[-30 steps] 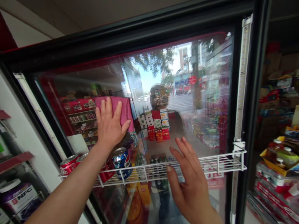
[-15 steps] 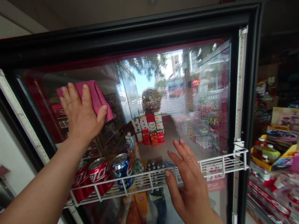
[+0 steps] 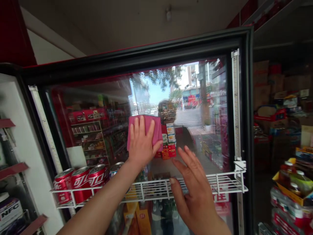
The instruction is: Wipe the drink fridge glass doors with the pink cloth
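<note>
My left hand [image 3: 142, 143] holds a pink cloth [image 3: 156, 128] flat against the glass pane [image 3: 117, 98] of a fridge door, left of the pane's middle. Its fingers lie stretched over the cloth. My right hand [image 3: 194, 189] is open, fingers apart and slightly bent, in front of the white wire door rack [image 3: 156, 191]; whether it touches the glass I cannot tell. On the rack's left part stand several red soda cans [image 3: 80, 182] and a blue can [image 3: 116, 168], partly hidden behind my left forearm.
A black door frame [image 3: 137, 55] surrounds the glass, with a slotted white strip [image 3: 236, 107] on its right side. Fridge shelves [image 3: 14, 171] with a dark NFC bottle [image 3: 11, 212] are at left. Packed bottles [image 3: 290, 209] and a yellow carton [image 3: 294, 182] stand at right. The glass reflects a street.
My left hand has slid the pink cloth rightwards across the glass. The view has shifted, showing more of the fridge interior at left. My right hand stays in front of the rack.
</note>
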### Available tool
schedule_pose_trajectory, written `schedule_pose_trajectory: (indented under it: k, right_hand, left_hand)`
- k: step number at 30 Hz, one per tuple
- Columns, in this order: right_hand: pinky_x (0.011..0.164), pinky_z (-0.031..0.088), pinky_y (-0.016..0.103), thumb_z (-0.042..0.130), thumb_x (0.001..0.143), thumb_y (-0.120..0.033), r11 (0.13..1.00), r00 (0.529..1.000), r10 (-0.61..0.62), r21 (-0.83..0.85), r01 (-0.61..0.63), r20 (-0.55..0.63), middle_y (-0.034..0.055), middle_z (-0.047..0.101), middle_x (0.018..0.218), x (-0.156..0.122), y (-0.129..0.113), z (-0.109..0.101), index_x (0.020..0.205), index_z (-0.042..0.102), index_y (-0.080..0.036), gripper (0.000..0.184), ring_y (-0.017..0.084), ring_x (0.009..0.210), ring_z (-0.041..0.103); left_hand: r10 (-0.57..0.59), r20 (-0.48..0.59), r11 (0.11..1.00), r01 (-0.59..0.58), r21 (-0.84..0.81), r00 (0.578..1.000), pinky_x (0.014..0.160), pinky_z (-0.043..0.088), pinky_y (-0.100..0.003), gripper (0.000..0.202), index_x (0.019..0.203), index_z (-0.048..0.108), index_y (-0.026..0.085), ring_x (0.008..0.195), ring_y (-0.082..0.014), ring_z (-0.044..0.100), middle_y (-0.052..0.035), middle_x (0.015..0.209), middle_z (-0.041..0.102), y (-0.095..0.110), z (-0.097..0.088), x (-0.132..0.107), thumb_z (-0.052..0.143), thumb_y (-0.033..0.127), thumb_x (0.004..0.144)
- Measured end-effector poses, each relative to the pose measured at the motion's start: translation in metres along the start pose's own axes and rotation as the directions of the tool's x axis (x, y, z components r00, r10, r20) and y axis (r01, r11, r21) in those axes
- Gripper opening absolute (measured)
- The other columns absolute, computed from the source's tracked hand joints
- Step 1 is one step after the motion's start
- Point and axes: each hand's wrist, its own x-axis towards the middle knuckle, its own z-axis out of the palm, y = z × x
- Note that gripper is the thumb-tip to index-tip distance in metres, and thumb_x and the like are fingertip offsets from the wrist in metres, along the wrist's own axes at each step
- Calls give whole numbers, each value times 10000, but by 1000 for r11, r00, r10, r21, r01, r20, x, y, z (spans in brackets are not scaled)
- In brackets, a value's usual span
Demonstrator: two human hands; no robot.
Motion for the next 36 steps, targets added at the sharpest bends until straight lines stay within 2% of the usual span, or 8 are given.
schedule_pose_trajectory:
  k: [3, 6, 11, 16, 19, 23, 29, 36]
  right_hand:
    - [1240, 525, 705, 603, 1045, -167, 1000, 1000, -11, -4, 11, -14, 190, 595, 1658, -5, 16, -6, 1451, 637, -152, 408, 371, 1644, 461]
    - [1219, 552, 690, 604, 1036, -164, 1000, 1000, 0, -15, -1, -18, 176, 613, 1643, -7, 30, -12, 1427, 647, -167, 393, 360, 1630, 484]
    - [1220, 565, 670, 602, 1038, -182, 1000, 999, 11, -22, -12, -45, 159, 634, 1630, -3, 47, -29, 1414, 659, -187, 380, 356, 1609, 519]
    - [1193, 586, 671, 599, 1041, -204, 999, 999, 8, -47, -10, -44, 157, 638, 1629, -3, 64, -47, 1423, 661, -198, 387, 368, 1595, 537]
    - [1156, 610, 674, 601, 1045, -224, 997, 999, 11, -71, -14, -44, 165, 648, 1616, -5, 72, -53, 1406, 670, -192, 369, 375, 1575, 558]
    - [1134, 627, 668, 598, 1043, -220, 998, 998, 15, -52, -18, -53, 169, 672, 1586, -9, 78, -54, 1370, 683, -188, 340, 369, 1546, 592]
    - [1106, 669, 600, 644, 1010, -217, 1000, 998, -15, 19, 16, -69, 136, 717, 1537, -33, 89, -56, 1370, 698, -205, 364, 361, 1512, 632]
    - [1101, 680, 594, 668, 992, -196, 998, 999, -33, 54, 35, -37, 119, 735, 1516, -62, 112, -62, 1366, 713, -214, 378, 370, 1476, 665]
  left_hand:
    - [219, 94, 974, -223, 31, 971, 1405, 205, -666, 905, 1723, 424, 237, 1751, -428, 119, -230, 1867, 154, -1, 0, -12, 730, 622, 963]
    - [246, 94, 966, -253, 62, 965, 1417, 197, -634, 893, 1719, 437, 254, 1752, -403, 157, -206, 1866, 190, -12, -5, 2, 727, 630, 963]
    - [-2, -67, 999, 5, 50, 998, 1410, 123, -671, 955, 1771, 312, 204, 1760, -432, 88, -226, 1880, 115, -2, -6, 77, 646, 656, 998]
    - [-247, -200, 969, 240, -61, 948, 1404, 61, -686, 1002, 1777, 283, 184, 1760, -457, 59, -216, 1887, 112, 13, -6, 160, 608, 712, 990]
    - [-293, -257, 956, 277, -95, 921, 1400, 58, -694, 998, 1781, 272, 196, 1759, -459, 60, -212, 1888, 114, 19, -4, 179, 583, 729, 997]
    - [-219, -214, 976, 217, -33, 952, 1396, 72, -705, 986, 1782, 257, 168, 1755, -477, 44, -244, 1882, 94, 40, 2, 153, 598, 682, 1013]
    - [-2, -45, 997, 5, 78, 999, 1400, 145, -703, 1024, 1808, 131, 249, 1760, -441, 31, -198, 1891, -9, 81, 18, 55, 668, 599, 1009]
    - [133, 112, 980, -148, 135, 985, 1378, 224, -730, 1129, 1810, 82, 261, 1754, -446, 17, -223, 1880, 2, 81, 18, -10, 768, 537, 956]
